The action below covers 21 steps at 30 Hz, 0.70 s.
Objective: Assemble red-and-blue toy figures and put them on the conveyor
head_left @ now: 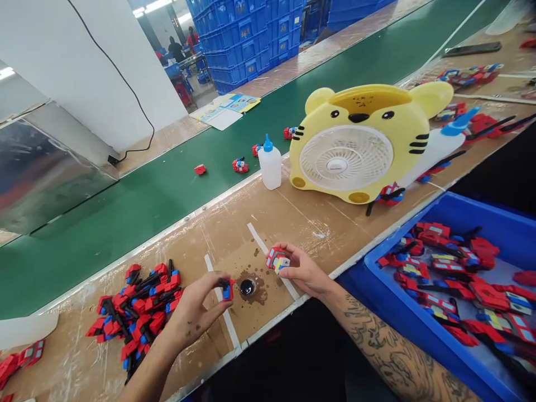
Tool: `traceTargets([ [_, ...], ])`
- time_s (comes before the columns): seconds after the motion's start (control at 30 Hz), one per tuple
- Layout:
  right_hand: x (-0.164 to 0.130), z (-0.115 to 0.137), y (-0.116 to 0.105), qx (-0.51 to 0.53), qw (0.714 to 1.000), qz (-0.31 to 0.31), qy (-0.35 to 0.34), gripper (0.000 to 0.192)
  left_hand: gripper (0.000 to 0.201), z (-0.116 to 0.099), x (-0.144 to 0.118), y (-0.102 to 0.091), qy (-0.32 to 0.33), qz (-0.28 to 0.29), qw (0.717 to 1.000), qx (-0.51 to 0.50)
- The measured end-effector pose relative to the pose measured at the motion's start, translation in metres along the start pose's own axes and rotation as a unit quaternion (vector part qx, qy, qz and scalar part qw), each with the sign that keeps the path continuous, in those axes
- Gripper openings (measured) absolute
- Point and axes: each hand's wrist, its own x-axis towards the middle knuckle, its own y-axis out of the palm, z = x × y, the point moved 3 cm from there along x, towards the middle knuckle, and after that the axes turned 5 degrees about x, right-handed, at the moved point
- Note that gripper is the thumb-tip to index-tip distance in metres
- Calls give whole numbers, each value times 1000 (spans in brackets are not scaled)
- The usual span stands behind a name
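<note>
One tiger-faced fan (360, 142), two squeeze bottles (270, 164), one blue bin (379, 268), and four toy pieces on the belt (240, 165).

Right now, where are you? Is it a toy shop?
Most likely a toy factory, at an assembly line. A long green conveyor belt carries small red toy pieces past the workbench, a blue bin holds many matching red and blue parts, and blue crates are stacked behind.

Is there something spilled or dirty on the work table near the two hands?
Yes. Dark stains and droplets ring the small glue well in the brown table, between the left hand and right hand. The left hand's fingers carry dark specks too.
</note>
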Motion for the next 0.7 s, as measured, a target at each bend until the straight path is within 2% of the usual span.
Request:
traceTargets([
  [0.07, 1, 0, 0, -18, 1000, -3, 2, 56, 37, -9, 3, 5, 125, 40, 982, 135],
  [0.13, 3, -1, 0, -28, 1000, -6, 4, 55, 47, -16, 5, 10, 203, 77, 949, 230],
  [0.23, 4, -4, -3, -37, 999, -20, 0, 57, 56, -25, 10, 18, 249, 111, 912, 305],
  [0.37, 4, -5, -4, -39, 999, -24, -2, 59, 57, -30, 17, 24, 266, 137, 893, 337],
  [0.47, 4, -2, -2, -51, 999, -16, -7, 59, 60, -28, 18, 23, 257, 134, 906, 307],
  [0.53, 3, 1, 2, -63, 998, -7, -13, 59, 58, -24, 18, 19, 229, 97, 938, 243],
  [0.63, 3, 1, 12, -44, 999, 9, -18, 61, 45, -12, 15, 14, 114, 0, 990, 78],
  [0.7, 4, -1, 21, -25, 999, 19, -16, 62, 39, -3, 12, 15, 13, -78, 995, -63],
])
